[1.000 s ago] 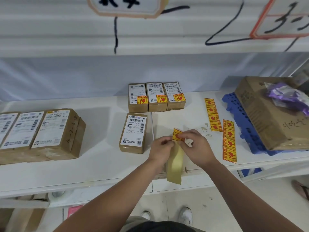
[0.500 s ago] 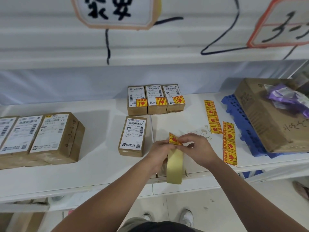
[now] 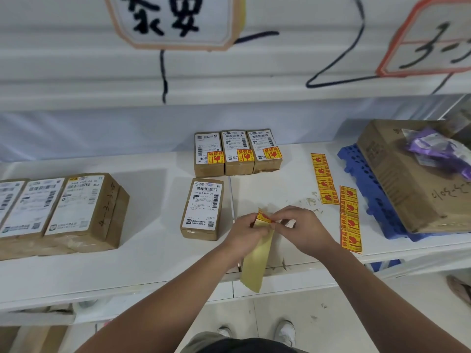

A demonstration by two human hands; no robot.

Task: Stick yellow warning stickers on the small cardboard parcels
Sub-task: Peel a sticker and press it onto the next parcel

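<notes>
My left hand pinches the top of a pale yellow backing strip that hangs down past the shelf edge. My right hand pinches a yellow warning sticker at the strip's top, partly lifted off it. Just left of my hands lies a small cardboard parcel with a white shipping label and no sticker. Behind it, three small parcels stand in a row, each with a yellow sticker on its label.
Two strips of yellow stickers lie on the white shelf to the right. Larger labelled boxes sit at the left. A big carton rests on a blue plastic pallet at far right.
Both hands stayed together at the strip's top. The sticker now shows less, bent lower against the backing. The camera view shifted slightly downward.
</notes>
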